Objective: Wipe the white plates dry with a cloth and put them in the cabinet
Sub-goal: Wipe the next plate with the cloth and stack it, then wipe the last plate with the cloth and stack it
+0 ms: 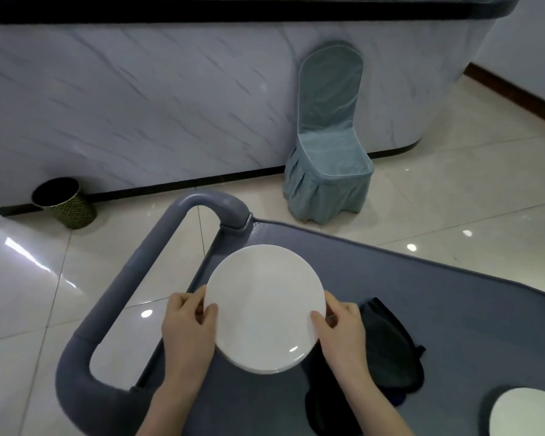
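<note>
Plate (pixel 265 306), centre: where is it, and how is it held?
— White, round, over the near-left part of a grey cart (pixel 422 294). The left hand (pixel 186 322) grips its left rim and the right hand (pixel 340 325) its right rim, each with the thumb on top and the fingers curled under the edge.

On what surface, in what room?
— The cart top is flat with a raised lip. A thick grey handle (pixel 139 269) loops out from its left end. Below lies a glossy pale tiled floor (pixel 453 199) with bright light spots. Behind runs a counter (pixel 139 105) with a marble-veined front and a dark top edge.

What else lies on the cart?
— A dark cloth (pixel 387 335), crumpled, just right of the plate, partly hidden by the right hand and forearm. A second plate (pixel 529 413) sits at the lower right, cut by the frame, well apart from the first.

And beyond the cart?
— A chair (pixel 328 136) in a blue-green cover stands against the counter, near the cart's far edge. A dark patterned bin (pixel 63 202) stands on the floor at the left, beside the counter base.
</note>
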{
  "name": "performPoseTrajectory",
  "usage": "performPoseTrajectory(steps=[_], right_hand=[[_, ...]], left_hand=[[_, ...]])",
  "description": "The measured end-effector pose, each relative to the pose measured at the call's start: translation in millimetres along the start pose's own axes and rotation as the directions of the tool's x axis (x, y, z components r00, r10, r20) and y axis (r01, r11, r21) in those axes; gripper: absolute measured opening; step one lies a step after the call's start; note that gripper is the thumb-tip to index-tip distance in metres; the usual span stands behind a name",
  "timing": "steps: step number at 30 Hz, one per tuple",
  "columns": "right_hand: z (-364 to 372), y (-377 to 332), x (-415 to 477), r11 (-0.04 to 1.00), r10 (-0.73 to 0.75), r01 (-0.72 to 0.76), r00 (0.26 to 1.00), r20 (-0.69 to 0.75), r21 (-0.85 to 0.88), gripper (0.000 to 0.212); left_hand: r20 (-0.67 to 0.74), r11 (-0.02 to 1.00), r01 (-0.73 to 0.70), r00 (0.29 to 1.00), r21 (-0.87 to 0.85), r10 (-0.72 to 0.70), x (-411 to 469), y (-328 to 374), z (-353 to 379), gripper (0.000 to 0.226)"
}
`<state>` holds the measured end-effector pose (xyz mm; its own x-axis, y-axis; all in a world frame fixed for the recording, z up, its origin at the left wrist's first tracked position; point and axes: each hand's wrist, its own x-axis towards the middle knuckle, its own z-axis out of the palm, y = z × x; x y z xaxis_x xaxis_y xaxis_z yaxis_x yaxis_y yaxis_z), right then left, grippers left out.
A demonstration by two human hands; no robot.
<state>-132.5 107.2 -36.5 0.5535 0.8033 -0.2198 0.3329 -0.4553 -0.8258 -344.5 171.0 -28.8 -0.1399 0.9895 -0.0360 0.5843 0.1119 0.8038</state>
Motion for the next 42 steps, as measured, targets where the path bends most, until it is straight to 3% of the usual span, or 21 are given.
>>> performPoseTrajectory(steps=[7,13,20,24,28,31,35,42], right_hand=[[-4.6,7.9,-1.0,1.0,-0.01,0.009,0.999,0.047,0.028,0.042],[-47.6,31.7,-9.1,0.993,0.019,-0.019,1.0,0.005,0.118,0.018],[-140.1,89.6,-24.4,0.998,-0.02,0.014,0.994,-0.109,-0.062,0.015],[-211.3,135.5,-43.3,0.963,-0.024,-0.007,0.993,-0.114,-0.269,0.024],[-276.8,185.0,-69.0,0.905,0.062,-0.118,0.987,-0.148,-0.409,0.038],[-314.9,216.9,-85.1,0.837,0.147,-0.217,0.973,-0.176,-0.502,0.049],[-344.3,245.8,-98.9,0.764,0.261,-0.349,0.937,-0.234,-0.542,0.06],[-351.7,270.1,-102.6,0.784,0.414,-0.44,0.896,-0.161,-0.438,0.057]], left_hand=[[-0.007,0.999,0.042,0.999,-0.001,-0.042,-3.4,-1.6,0.5,0.041],[-0.108,0.987,-0.156,0.983,-0.041,0.151,-35.0,22.3,6.6,0.031],[0.251,0.952,-0.193,0.935,-0.238,0.252,-104.7,82.4,92.5,0.022],[0.491,0.95,-0.258,0.813,-0.177,0.313,-152.1,114.5,154.2,0.016],[0.669,0.917,-0.393,0.665,-0.066,0.332,-197.8,134.9,209.9,0.011],[0.734,0.904,-0.428,0.616,0.007,0.286,-229.0,142.2,243.2,0.007],[0.782,0.884,-0.457,0.583,0.093,0.219,-261.1,143.0,273.5,0.026],[0.766,0.915,-0.373,0.629,0.15,0.131,-284.1,138.7,290.0,0.049]])
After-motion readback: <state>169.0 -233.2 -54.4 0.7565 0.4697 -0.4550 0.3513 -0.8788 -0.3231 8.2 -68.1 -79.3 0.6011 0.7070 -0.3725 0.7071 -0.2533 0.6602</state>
